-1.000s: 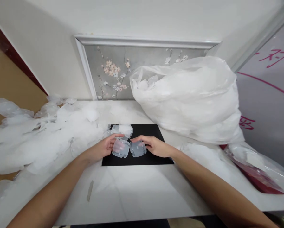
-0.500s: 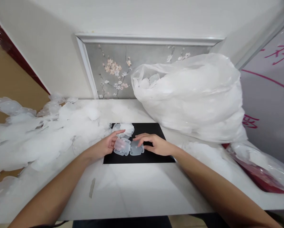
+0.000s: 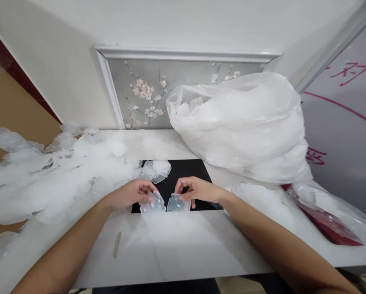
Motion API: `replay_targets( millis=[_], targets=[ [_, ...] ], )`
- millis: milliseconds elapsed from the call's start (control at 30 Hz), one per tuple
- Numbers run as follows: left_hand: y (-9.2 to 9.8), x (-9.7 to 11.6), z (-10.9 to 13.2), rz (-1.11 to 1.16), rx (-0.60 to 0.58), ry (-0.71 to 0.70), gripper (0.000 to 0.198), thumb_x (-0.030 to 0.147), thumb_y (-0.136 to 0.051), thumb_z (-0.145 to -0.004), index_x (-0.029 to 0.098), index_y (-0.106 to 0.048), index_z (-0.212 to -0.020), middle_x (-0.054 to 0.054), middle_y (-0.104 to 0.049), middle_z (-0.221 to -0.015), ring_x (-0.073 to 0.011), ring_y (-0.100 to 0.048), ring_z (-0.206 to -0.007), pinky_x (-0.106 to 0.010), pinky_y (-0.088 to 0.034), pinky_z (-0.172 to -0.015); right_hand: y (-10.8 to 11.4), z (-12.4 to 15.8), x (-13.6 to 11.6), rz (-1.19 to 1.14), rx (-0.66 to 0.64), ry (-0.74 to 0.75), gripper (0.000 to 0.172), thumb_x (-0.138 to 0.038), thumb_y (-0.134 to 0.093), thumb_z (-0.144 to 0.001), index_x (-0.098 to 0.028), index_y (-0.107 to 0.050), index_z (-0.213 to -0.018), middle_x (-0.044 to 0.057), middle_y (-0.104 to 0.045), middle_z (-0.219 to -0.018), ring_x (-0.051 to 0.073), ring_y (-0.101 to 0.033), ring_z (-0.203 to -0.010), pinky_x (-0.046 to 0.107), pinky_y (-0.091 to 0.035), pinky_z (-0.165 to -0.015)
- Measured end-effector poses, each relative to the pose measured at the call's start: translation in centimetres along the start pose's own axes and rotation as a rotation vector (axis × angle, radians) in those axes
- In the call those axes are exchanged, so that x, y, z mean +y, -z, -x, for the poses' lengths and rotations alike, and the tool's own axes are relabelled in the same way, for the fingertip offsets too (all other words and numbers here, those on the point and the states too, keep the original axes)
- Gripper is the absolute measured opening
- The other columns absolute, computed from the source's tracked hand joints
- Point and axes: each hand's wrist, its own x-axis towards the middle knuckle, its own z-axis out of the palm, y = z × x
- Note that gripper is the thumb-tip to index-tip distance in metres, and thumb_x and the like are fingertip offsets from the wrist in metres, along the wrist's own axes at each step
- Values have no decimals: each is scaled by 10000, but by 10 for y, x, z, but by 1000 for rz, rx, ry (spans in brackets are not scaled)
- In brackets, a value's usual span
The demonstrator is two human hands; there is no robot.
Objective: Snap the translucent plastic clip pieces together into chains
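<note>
My left hand (image 3: 140,192) pinches a translucent plastic piece (image 3: 154,205), flat with rounded corners and small pale spots. A similar translucent piece (image 3: 174,204) is between the fingers and thumb of my right hand (image 3: 193,191). Both pieces are side by side with a narrow gap, over the near edge of a black mat (image 3: 189,169). Behind my left hand, several more such pieces (image 3: 158,168) lie overlapped on the mat's far left part.
A wide heap of translucent pieces (image 3: 63,175) covers the table's left side. At the back right bulges a large white plastic bag (image 3: 241,126) of similar pieces. A red tray (image 3: 333,228) under clear plastic sits at the right. The white table's front edge is near me.
Both hands have closed on the two flat pieces and drawn them toward me to the mat's near edge. The overlapped pieces behind stay on the mat.
</note>
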Motion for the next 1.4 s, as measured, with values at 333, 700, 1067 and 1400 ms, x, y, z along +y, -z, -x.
replay_targets(
  millis=[333,700,1067,1400],
  targets=[
    [5,-10,-11,-654,526,-208,127,280,-564,-864,212,-671,-859,-24,-618,-874,-192,-584,-780,-318,-457,-723,-11,-26,-2,889,431,363,140,-214,-644,-872,-201,-637,-1011,5,-637,-815,128,-572,-652,245,-430,-616],
    [26,-32,-30,-907,843,-195,245,186,-662,-806,218,-625,-1046,-57,-555,-1004,-266,-556,-1011,-404,-471,-893,13,-87,-23,1241,446,273,252,-127,-495,-919,-206,-706,-1031,82,-684,-977,192,-664,-880,251,-448,-720],
    [38,-19,-12,-732,916,-320,170,293,-545,-861,213,-618,-730,-46,-660,-789,-233,-591,-830,-354,-453,-822,15,-61,12,66,443,251,107,-263,-571,-814,-189,-640,-850,8,-692,-781,153,-670,-668,299,-538,-694],
    [8,-15,-18,359,524,-77,385,509,-706,-707,195,-554,-869,-14,-671,-767,-175,-650,-731,-305,-507,-694,3,-48,10,-280,224,257,458,-212,-683,-746,-238,-471,-1151,31,-712,-972,180,-704,-804,345,-521,-775]
  ],
)
